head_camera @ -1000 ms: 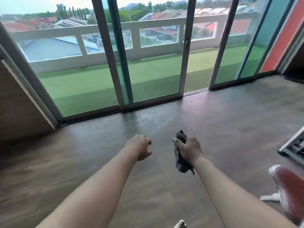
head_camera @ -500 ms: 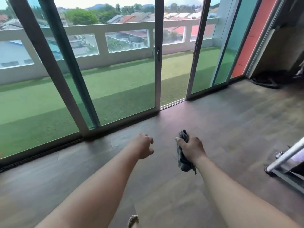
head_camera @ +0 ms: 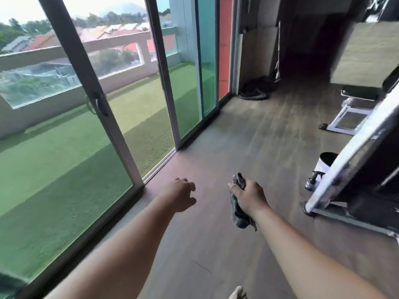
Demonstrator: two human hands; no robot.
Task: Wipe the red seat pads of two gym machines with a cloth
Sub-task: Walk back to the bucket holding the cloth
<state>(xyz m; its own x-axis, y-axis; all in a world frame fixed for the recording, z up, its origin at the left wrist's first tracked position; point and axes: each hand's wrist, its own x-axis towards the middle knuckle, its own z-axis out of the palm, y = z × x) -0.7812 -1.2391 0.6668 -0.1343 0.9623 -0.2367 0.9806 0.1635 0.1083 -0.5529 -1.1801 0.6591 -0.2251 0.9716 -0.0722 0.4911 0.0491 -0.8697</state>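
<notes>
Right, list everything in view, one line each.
cloth: one, dark grey, in right hand
sliding glass doors: several panels, grey frames, left
floor: one, brown wood, underfoot
machine frame: one, white and black, right
spray bottle: one, dark, floor beside frame
bin: one, white, behind bottle
heap: one, black, far corner
bench: one, white frame, far right
foot: one, bare, bottom edge
left hand: one, empty, centre
right hand: one, grips cloth, centre

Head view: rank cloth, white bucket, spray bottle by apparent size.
1. Cloth: largest, though nearest the camera and partly hidden by the right hand.
2. White bucket and spray bottle: look alike; the bucket is partly hidden by a machine frame, so unranked.
</notes>
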